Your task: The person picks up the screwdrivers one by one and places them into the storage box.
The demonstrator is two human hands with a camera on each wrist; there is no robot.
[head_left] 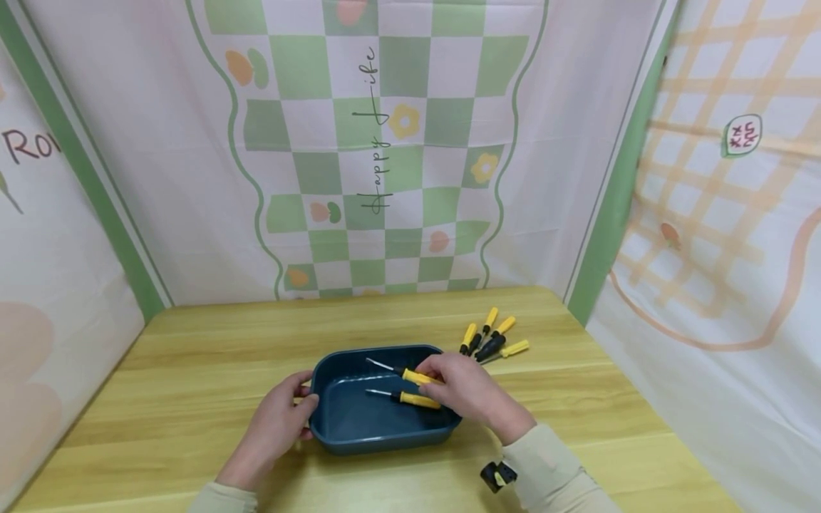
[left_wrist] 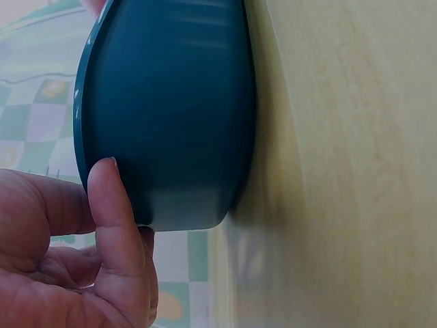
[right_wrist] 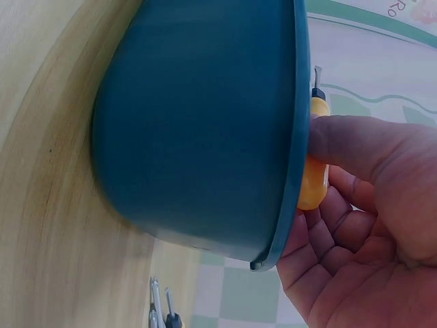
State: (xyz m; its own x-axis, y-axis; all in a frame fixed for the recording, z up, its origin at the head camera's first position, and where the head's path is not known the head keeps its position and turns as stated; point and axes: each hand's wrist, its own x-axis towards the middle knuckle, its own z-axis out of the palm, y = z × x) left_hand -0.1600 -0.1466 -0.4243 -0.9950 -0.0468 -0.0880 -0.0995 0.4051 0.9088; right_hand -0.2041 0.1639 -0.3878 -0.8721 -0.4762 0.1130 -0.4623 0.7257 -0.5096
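Yellow at the handle, one screwdriver [head_left: 412, 375] is pinched between the thumb and fingers of the right hand [head_left: 467, 388]. It is up by the rim, over the right part of the blue box [head_left: 385, 440]. Its long side runs across the box, handle in the hand, thin tip pointing left and a bit away from the person. A second tool [head_left: 413, 400] is in the box, just on the near side of the first, and its tip points left too, so the two run almost the same way. The left hand [head_left: 276, 420] holds the box by its left end, thumb and fingers on the edge. More tools [head_left: 491, 346] lie on the table [head_left: 192, 399] past the far right corner, closer to the right hand.
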